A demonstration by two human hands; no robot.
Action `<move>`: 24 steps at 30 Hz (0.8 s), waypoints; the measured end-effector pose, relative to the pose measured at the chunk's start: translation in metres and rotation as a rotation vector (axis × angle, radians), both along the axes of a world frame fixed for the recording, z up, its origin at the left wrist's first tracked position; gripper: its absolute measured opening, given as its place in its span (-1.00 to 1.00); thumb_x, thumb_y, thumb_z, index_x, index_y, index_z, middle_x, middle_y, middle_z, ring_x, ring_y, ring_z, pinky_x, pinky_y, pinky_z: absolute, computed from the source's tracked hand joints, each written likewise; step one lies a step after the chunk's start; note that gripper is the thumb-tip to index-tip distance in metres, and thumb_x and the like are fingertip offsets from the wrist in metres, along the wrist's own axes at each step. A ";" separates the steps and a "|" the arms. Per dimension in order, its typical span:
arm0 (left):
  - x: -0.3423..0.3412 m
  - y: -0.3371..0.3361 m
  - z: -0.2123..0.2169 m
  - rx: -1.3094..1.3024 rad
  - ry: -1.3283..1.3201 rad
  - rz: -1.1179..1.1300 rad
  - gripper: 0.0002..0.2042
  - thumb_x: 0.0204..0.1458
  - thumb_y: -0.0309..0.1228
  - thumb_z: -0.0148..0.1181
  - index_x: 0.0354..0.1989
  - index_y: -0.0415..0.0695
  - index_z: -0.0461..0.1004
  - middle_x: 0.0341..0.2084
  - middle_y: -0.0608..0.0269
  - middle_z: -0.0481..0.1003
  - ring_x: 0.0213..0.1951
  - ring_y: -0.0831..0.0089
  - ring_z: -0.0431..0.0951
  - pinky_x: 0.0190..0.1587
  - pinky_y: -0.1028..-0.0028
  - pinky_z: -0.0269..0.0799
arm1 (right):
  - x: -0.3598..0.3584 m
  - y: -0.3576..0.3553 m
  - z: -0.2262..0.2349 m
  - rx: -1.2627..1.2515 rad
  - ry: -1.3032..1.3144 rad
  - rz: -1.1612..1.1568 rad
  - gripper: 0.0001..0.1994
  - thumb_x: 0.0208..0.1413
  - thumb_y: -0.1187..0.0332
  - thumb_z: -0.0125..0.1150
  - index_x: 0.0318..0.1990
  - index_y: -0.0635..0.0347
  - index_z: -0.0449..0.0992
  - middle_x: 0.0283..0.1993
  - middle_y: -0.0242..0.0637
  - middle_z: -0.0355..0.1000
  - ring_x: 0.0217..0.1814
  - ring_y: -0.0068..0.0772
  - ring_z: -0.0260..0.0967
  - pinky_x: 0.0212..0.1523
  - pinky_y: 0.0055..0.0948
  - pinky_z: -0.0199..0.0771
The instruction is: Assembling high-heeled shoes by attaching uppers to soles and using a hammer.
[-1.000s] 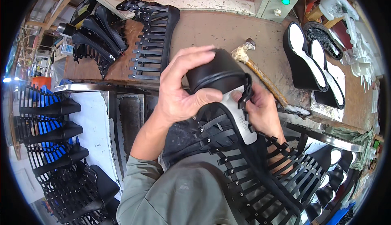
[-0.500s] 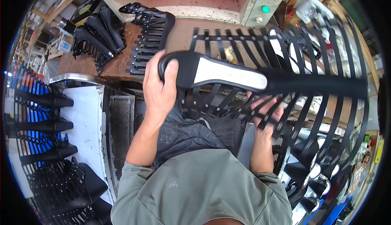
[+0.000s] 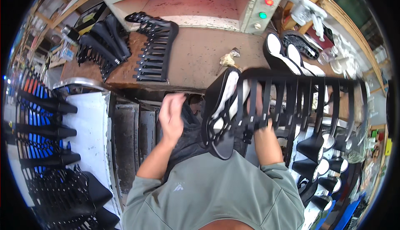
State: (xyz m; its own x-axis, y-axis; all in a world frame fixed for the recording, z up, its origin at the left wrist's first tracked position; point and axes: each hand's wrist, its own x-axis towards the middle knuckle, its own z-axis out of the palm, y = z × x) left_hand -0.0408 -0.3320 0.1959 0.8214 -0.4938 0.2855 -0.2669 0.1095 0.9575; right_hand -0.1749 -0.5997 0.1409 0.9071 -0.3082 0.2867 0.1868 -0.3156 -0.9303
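A tall black strappy boot (image 3: 210, 105) is in front of my body, its toe end low and near my shirt. White areas show on its foot part, and its open straps spread out to the right. My right hand (image 3: 259, 105) holds it from among the straps, which partly hide the fingers. To the left of the boot, apart from it, my left hand (image 3: 171, 115) is empty with its fingers stretched upward, a little blurred.
On the bench (image 3: 196, 59) ahead lie a strappy black boot upper (image 3: 156, 51), more black boots (image 3: 104, 42) and white-faced wedge soles (image 3: 283, 55). Behind stands a box-like machine (image 3: 191, 5) with lit buttons. Racks of black boots (image 3: 50, 130) flank me on both sides.
My left hand has let go of the boot and dropped toward my lap. The boot has turned from lying sideways to pointing its toe at me, held by my right hand.
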 end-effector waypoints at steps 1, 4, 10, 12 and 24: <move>0.013 -0.011 0.004 0.023 -0.009 -0.166 -0.69 0.26 -0.30 -0.06 -0.07 -0.33 0.43 -0.17 0.07 0.47 -0.07 0.33 0.48 0.03 0.44 0.34 | 0.002 0.038 0.028 0.387 -0.115 -0.005 -0.63 0.14 0.33 0.11 0.06 0.34 0.34 0.00 -0.18 0.37 -0.12 -0.36 0.43 -0.04 -0.43 0.43; 0.023 -0.035 0.025 0.116 -0.130 -0.551 -0.55 0.20 -0.12 0.01 0.03 -0.29 0.39 -0.14 -0.03 0.45 -0.06 0.14 0.47 0.03 0.37 0.32 | -0.018 0.115 0.068 1.010 -0.229 -0.130 -0.72 0.09 0.38 0.18 -0.11 0.40 0.41 -0.20 -0.12 0.46 -0.21 -0.35 0.43 -0.12 -0.39 0.46; 0.000 0.007 0.072 0.124 -0.322 -0.582 -0.65 0.04 -0.32 -0.06 -0.18 -0.40 0.44 -0.24 -0.10 0.46 -0.18 0.14 0.47 -0.07 0.34 0.34 | -0.022 0.154 0.107 0.532 -0.344 0.359 -0.76 0.09 0.38 0.26 -0.21 0.43 0.48 -0.30 -0.12 0.48 -0.34 -0.28 0.42 -0.29 -0.37 0.39; -0.002 0.009 0.076 0.051 -0.356 -0.595 -0.75 0.02 -0.41 0.04 -0.20 -0.34 0.41 -0.33 -0.04 0.45 -0.25 0.08 0.47 -0.14 0.27 0.37 | -0.025 0.155 0.111 0.535 -0.317 0.372 -0.75 0.06 0.39 0.29 -0.21 0.43 0.48 -0.32 -0.13 0.49 -0.38 -0.29 0.42 -0.34 -0.40 0.39; 0.037 0.030 0.048 0.103 -0.205 -0.950 -0.12 -0.09 0.20 0.21 0.17 -0.41 0.29 0.04 -0.21 0.39 0.07 0.00 0.41 0.13 0.17 0.26 | -0.019 0.174 0.109 0.353 -0.226 -0.173 -0.71 0.15 0.36 0.22 -0.11 0.39 0.35 -0.37 -0.06 0.46 -0.42 -0.34 0.46 -0.39 -0.41 0.48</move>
State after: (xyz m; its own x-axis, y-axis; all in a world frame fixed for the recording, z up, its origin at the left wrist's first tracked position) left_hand -0.0037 -0.3021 0.2436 0.0081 -0.9549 0.2969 -0.2732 0.2835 0.9192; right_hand -0.1935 -0.4255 0.2503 0.7605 -0.5643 0.3213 0.3698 -0.0305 -0.9286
